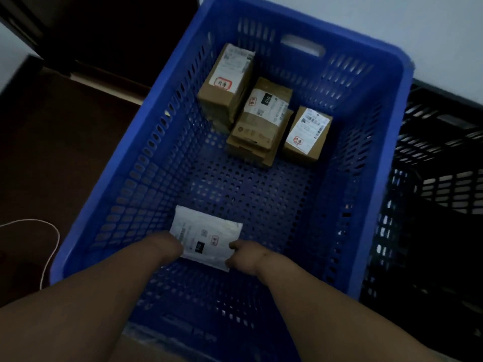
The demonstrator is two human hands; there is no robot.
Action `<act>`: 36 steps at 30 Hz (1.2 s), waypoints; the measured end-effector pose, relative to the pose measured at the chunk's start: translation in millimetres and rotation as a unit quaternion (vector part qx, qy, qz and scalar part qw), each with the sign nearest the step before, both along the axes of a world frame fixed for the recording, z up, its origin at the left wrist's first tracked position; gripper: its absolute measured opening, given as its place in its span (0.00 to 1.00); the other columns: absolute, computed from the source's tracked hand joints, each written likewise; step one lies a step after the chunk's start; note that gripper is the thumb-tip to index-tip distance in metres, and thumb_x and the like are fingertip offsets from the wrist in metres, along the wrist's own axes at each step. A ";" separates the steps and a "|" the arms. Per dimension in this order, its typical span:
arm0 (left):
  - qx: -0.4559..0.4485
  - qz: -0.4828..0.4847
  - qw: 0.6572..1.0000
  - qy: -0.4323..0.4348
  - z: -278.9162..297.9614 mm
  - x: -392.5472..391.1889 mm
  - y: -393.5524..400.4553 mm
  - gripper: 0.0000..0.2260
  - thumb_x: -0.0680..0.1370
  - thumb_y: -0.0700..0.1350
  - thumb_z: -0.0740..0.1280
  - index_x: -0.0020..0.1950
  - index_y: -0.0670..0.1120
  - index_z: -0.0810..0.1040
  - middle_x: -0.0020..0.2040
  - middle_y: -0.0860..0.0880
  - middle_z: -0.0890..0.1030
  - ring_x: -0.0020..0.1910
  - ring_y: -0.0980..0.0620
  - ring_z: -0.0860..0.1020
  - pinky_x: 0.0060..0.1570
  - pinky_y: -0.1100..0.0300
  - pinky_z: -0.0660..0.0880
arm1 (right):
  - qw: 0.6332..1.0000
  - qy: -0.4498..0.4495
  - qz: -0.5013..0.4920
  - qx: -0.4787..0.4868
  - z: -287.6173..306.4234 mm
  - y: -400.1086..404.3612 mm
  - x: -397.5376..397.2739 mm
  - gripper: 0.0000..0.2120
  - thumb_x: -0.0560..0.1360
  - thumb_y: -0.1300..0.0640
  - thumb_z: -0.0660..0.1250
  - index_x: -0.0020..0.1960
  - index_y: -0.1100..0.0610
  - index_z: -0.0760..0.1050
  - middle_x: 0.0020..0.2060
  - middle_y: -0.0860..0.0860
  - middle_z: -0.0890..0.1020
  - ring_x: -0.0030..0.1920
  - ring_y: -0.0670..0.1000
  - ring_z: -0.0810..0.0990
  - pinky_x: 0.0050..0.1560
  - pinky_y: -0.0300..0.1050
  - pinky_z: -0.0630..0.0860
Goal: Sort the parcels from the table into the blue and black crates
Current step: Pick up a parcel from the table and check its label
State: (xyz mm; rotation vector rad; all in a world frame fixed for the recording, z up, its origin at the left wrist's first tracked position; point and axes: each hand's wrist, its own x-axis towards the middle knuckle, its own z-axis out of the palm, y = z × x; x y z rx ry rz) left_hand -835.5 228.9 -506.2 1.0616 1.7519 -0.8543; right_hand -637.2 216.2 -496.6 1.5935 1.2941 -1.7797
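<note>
Both my arms reach down into the blue crate. Between my hands is a flat white parcel with a printed label, low over the crate's perforated floor near the front. My left hand grips its left edge and my right hand grips its right edge; most of my fingers are hidden under the parcel. At the far end of the crate lie several brown cardboard boxes with white labels: one at the back left, a stacked pair in the middle, and a smaller one to the right.
A black crate stands directly right of the blue one, its inside dark. A dark floor lies to the left, with a thin white cord curling near the blue crate's front left corner. A pale wall rises behind both crates.
</note>
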 end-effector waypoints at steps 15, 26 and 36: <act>0.247 -0.063 0.966 -0.047 208.8 180.2 -66.7 0.18 0.81 0.52 0.60 0.67 0.44 0.71 0.64 0.41 0.75 0.57 0.42 0.77 0.50 0.56 0.73 | 0.953 0.013 0.069 0.293 216.1 -58.1 163.2 0.20 0.81 0.55 0.60 0.72 0.58 0.68 0.70 0.56 0.71 0.69 0.57 0.71 0.65 0.47 0.69; 0.371 -0.171 0.898 -0.162 331.9 368.3 -103.5 0.16 0.81 0.53 0.63 0.65 0.46 0.73 0.61 0.46 0.77 0.51 0.50 0.76 0.50 0.57 0.75 | 0.900 -0.131 -0.106 0.401 339.0 -157.8 386.1 0.16 0.80 0.54 0.62 0.66 0.56 0.74 0.64 0.54 0.77 0.63 0.56 0.75 0.63 0.50 0.74; 0.364 -0.292 0.854 -0.228 349.9 492.1 -134.8 0.17 0.81 0.55 0.61 0.66 0.48 0.72 0.59 0.47 0.77 0.48 0.52 0.77 0.48 0.58 0.74 | 0.858 -0.224 -0.294 0.358 346.0 -284.4 505.6 0.18 0.79 0.55 0.63 0.67 0.55 0.74 0.65 0.54 0.77 0.64 0.53 0.75 0.59 0.40 0.70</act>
